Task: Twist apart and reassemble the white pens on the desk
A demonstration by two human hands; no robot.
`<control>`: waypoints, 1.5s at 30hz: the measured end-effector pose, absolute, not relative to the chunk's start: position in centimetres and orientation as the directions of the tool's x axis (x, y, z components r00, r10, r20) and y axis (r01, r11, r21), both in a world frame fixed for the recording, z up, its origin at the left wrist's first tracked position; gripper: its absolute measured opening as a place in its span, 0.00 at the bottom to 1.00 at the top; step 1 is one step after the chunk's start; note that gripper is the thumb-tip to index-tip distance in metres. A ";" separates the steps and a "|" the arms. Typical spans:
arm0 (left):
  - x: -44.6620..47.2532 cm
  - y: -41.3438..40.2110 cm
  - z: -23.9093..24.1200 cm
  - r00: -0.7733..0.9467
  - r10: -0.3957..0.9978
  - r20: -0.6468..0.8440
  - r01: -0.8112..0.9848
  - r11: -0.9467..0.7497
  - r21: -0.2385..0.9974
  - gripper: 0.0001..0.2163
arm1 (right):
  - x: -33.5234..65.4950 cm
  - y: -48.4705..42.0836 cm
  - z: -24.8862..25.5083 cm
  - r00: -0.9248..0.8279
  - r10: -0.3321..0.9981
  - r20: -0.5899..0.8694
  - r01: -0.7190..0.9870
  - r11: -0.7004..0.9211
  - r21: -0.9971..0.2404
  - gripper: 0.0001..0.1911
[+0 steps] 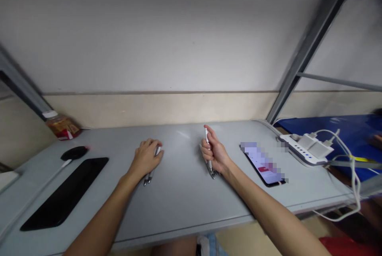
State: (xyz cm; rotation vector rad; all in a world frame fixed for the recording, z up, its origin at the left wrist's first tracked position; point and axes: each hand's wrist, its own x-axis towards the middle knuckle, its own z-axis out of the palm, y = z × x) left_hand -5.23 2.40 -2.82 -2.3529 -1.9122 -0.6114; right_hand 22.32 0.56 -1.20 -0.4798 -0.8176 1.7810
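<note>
My right hand (217,155) is closed around a white and grey pen (206,132), one end rising past the fingers. More silver pen tips (212,174) show below this hand; how many it grips is hidden. On the left, my left hand (145,157) lies over pens on the desk, its fingers curled around them. A light pen end (158,150) shows between thumb and fingers, and silver tips (147,180) stick out under the wrist.
A phone (264,166) with a lit screen lies right of my right arm. Behind it sits a power strip (301,152) with chargers and white cables. Leftward are a black mat (65,194), a black mouse (74,153) and a tipped bottle (62,125) on the grey desk (179,204).
</note>
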 end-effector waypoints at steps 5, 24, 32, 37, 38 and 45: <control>-5.7 2.9 -3.4 0.197 0.913 0.356 0.919 -0.299 0.258 0.10 | 22.2 0.4 -1.0 -0.358 0.931 0.068 -0.649 -0.196 -0.735 0.15; -6.1 2.5 -2.4 0.073 0.960 0.271 0.963 -0.139 0.232 0.12 | 21.5 0.9 -2.2 -0.208 0.971 0.121 -0.185 0.083 -0.979 0.21; -5.1 2.1 -2.3 0.078 0.959 0.272 0.956 -0.149 0.251 0.14 | 21.2 0.6 -3.3 -0.185 0.906 0.381 0.633 0.406 -0.659 0.20; -5.3 2.1 -2.3 0.071 0.959 0.274 0.964 -0.137 0.229 0.14 | 21.5 -0.1 -2.8 -0.187 0.907 0.378 0.755 0.379 -0.535 0.16; -5.3 2.0 -2.3 0.070 0.957 0.281 0.966 -0.136 0.221 0.14 | 21.6 -0.1 -2.7 -0.172 0.910 0.376 0.755 0.367 -0.543 0.15; -5.1 1.8 -2.1 0.095 0.957 0.274 0.973 -0.148 0.179 0.14 | 22.2 0.0 -2.3 -0.109 0.954 0.281 0.780 0.257 -0.571 0.15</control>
